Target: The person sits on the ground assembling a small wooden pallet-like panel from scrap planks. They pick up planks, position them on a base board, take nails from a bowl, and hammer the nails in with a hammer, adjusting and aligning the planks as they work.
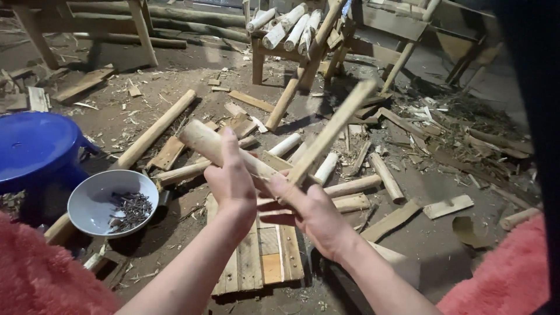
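Left hand (232,182) clenched the round pale wooden peg (224,150), right hand (312,211) the blurred flat wooden stick (329,133) — either might have slipped from its fingers onto the dirt floor (431,233).

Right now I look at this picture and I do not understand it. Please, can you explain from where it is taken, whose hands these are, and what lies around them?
The picture comes from a camera on a person's head, looking down, so both bare hands are that person's own. The left hand grips a thick round stick. The right hand grips a thinner stick, which looks blurred. The two sticks cross between the hands. Below them a small wooden pallet lies on the dirt floor, with many cut sticks and chips around. At the left stand a white bowl with dark nails and a blue stool.
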